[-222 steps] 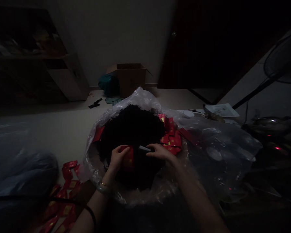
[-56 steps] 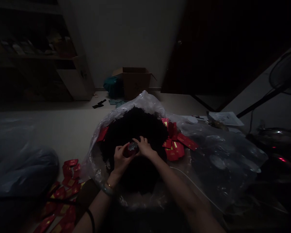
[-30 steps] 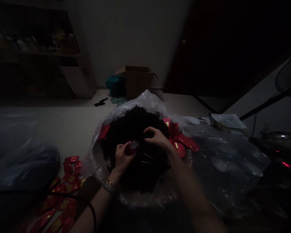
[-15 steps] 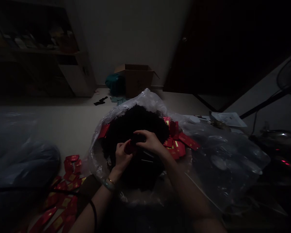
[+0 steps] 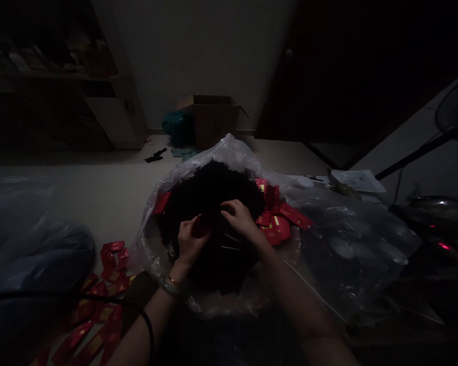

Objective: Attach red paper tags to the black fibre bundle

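In the dim head view, my left hand (image 5: 189, 241) is closed round a small red packet (image 5: 200, 226) above a heap of dark, loose, leaf-like material (image 5: 213, 183). The heap lies in a clear plastic bag (image 5: 232, 147) with its rim folded outward. Just right of the packet, my right hand (image 5: 239, 218) hovers over the heap with thumb and fingertips drawn together. Whatever is between those fingertips is lost in the dark. More red packets (image 5: 277, 226) lie at the bag's right edge, beside my right hand.
Red packets (image 5: 112, 277) are scattered at the lower left, near a dark cable (image 5: 99, 300). Clear plastic sheeting (image 5: 359, 249) covers things on the right. Beyond the bag stand an open cardboard box (image 5: 216, 122) and a teal bundle (image 5: 178, 127).
My right hand has moved slightly away from the red packet, and its fingers have drawn closer together. The left hand still grips the packet, a little further left. The view has shifted slightly.
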`<state>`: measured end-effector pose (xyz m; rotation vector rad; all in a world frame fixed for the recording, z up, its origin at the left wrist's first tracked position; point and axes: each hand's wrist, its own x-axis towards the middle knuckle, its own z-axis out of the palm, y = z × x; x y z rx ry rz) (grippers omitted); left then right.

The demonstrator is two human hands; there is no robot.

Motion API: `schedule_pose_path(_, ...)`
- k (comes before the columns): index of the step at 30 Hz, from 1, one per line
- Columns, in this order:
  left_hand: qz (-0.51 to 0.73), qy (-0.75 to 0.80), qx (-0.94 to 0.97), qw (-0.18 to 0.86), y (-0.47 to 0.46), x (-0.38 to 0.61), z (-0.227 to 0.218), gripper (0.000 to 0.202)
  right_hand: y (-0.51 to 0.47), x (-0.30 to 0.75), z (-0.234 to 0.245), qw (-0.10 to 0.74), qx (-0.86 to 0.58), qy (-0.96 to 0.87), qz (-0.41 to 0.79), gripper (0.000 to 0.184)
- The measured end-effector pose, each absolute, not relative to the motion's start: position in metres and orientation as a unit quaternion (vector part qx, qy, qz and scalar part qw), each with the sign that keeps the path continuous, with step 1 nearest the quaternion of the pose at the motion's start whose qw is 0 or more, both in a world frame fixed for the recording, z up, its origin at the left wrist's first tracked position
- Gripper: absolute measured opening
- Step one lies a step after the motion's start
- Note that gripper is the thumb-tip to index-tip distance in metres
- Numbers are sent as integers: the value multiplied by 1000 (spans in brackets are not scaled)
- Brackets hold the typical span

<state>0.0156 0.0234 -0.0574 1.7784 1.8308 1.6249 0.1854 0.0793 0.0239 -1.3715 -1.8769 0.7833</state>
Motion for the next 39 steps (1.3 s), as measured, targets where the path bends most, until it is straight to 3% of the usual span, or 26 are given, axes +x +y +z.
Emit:
schedule_pose_path(4, 544, 613, 571, 49, 24, 13, -57, 47, 42, 188, 4, 80, -447, -791, 410, 17)
schedule_pose_path(6, 543, 615, 570, 44, 24, 12, -56, 47, 23, 187, -4, -27, -422, -830, 364, 25)
schedule_pose_path(10, 539, 615, 573, 41, 24, 13, -55, 46, 0, 179, -12, -82, -448, -862, 223, 66)
schedule_pose_path(13, 544, 612, 573, 40, 24, 14, -55, 45, -6, 170, -17, -111, -432, -875, 186, 58)
schedule_pose_path(15, 548, 605, 576, 36, 25, 14, -57, 45, -5, 168, -22, -100, -434, -871, 205, 41)
schedule_pose_path(18, 546, 595, 589, 35, 25, 13, -59, 46, 10, 175, -20, -41, -479, -839, 255, 31)
schedule_pose_path(22, 533, 590, 604, 45, 24, 14, -59, 47, 45, 193, 9, 168, -532, -768, 316, 27)
schedule_pose_path(25, 529, 583, 614, 58, 24, 16, -58, 49, 63, 194, 40, 272, -511, -747, 326, 20)
schedule_pose_path(31, 521, 590, 612, 78, 23, 18, -55, 51, 73, 171, 65, 302, -446, -772, 337, 24)
schedule_pose_path(39, 520, 594, 607, 89, 23, 19, -52, 49, 68, 162, 63, 356, -431, -753, 347, 10)
